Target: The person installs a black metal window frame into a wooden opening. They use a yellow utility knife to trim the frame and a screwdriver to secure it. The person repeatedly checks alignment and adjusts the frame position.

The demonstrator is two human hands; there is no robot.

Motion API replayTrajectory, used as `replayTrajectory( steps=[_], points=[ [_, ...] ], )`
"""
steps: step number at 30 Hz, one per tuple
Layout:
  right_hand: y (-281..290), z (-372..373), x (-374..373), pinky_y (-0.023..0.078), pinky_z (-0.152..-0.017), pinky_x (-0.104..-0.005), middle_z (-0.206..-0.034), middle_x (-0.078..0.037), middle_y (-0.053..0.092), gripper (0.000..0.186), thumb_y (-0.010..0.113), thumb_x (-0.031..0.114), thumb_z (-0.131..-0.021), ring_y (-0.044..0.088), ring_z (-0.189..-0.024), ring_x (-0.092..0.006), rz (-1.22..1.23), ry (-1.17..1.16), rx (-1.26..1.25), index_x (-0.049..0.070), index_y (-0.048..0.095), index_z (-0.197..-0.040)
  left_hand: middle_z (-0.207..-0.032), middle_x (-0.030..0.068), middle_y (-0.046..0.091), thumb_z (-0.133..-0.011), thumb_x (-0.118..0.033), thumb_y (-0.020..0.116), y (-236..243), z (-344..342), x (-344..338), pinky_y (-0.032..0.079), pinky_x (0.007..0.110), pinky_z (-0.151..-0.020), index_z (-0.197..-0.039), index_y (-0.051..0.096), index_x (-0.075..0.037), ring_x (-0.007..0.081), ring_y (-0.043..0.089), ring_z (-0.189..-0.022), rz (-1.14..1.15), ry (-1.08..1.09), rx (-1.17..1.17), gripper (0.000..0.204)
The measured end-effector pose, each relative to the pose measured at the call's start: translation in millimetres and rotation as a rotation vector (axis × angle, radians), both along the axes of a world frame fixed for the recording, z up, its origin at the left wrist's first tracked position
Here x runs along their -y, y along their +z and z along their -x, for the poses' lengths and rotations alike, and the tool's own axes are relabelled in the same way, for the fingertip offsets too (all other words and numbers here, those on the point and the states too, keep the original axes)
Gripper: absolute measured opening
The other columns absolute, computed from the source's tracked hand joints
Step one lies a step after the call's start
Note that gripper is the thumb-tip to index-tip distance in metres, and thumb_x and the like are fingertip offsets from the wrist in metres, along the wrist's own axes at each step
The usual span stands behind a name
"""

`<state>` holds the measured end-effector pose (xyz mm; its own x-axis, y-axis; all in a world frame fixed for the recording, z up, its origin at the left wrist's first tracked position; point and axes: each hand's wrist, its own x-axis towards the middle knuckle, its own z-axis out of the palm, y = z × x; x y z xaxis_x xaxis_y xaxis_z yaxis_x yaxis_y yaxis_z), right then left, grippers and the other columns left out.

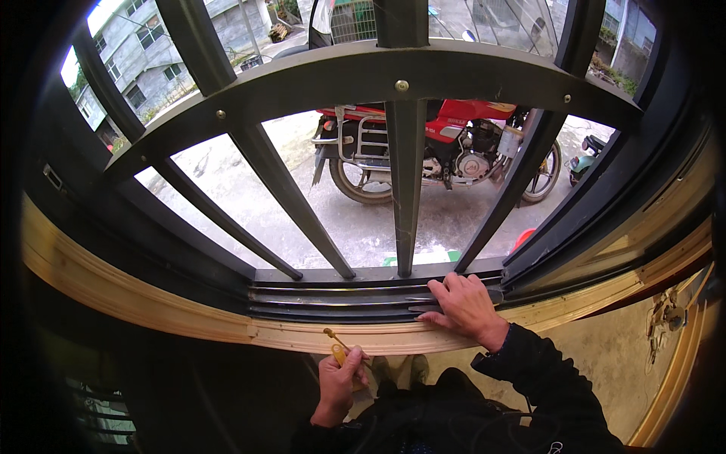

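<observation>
My left hand (339, 384) is closed round a small yellow-handled tool (338, 352) with a brownish tip, held upright just below the wooden sill. The tool's exact kind is too small to make out. My right hand (467, 309) rests over the dark metal window track (340, 298), thumb and fingers apart, the thumb near the sill's edge. Dark pointed shapes show beside its thumb and fingers; whether they are loose pieces or part of the track, I cannot tell. The wooden sill (287, 333) runs along the near side of the track.
Black window bars (406, 189) and a curved crossbar (302, 76) stand just beyond the track. Outside, a red motorcycle (454, 125) is parked on concrete, with a greenish vehicle (582, 166) at right. Indoors, a hanging cluster (669, 314) is at the right.
</observation>
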<state>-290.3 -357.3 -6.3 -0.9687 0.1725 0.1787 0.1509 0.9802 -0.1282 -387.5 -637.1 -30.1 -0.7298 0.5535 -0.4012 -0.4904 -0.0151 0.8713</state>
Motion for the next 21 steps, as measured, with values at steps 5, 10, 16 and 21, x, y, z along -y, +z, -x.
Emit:
replayTrajectory(
  steps=[5,10,16,21],
  points=[
    [-5,-4,-2,0.043,-0.085,-0.0399,-0.102,-0.01,0.059,0.058,0.071,0.057,-0.086,0.06,-0.099,-0.0277,0.037,-0.001,-0.02,0.007,0.063,-0.114,-0.061,0.0032,0.056,-0.104,-0.017,0.062,0,1,0,0.045,0.025,-0.051,-0.089,0.068,0.004,0.0118,0.053,-0.05,-0.013,-0.016,0.006,0.027],
    [-4,-8,-3,0.043,-0.09,-0.0404,-0.107,-0.01,0.061,0.055,0.072,0.054,-0.086,0.06,-0.103,-0.0287,0.065,-0.011,-0.023,0.006,0.065,-0.113,-0.062,0.0032,0.056,-0.104,-0.017,0.062,0,3,0,0.045,0.025,-0.051,-0.089,0.068,0.004,0.0116,0.053,-0.05,-0.017,-0.028,-0.007,0.027],
    [5,-8,1,0.043,-0.094,-0.0418,-0.112,-0.011,0.062,0.054,0.073,0.051,-0.086,0.06,-0.107,-0.03,0.097,-0.057,0.017,0.006,0.065,-0.115,-0.063,0.0035,0.058,-0.104,-0.019,0.063,-1,4,0,0.045,0.024,-0.051,-0.089,0.069,0.003,0.0111,0.054,-0.051,-0.016,-0.039,-0.001,0.027],
    [19,-5,20,0.044,-0.092,-0.042,-0.111,-0.011,0.062,0.046,0.076,0.038,-0.086,0.059,-0.106,-0.0309,0.103,0.003,-0.277,0.005,0.062,-0.115,-0.066,0.004,0.061,-0.104,-0.02,0.063,1,6,2,0.046,0.024,-0.051,-0.094,0.069,0.002,0.0108,0.056,-0.053,0.005,-0.054,0.02,0.025]
  ],
)
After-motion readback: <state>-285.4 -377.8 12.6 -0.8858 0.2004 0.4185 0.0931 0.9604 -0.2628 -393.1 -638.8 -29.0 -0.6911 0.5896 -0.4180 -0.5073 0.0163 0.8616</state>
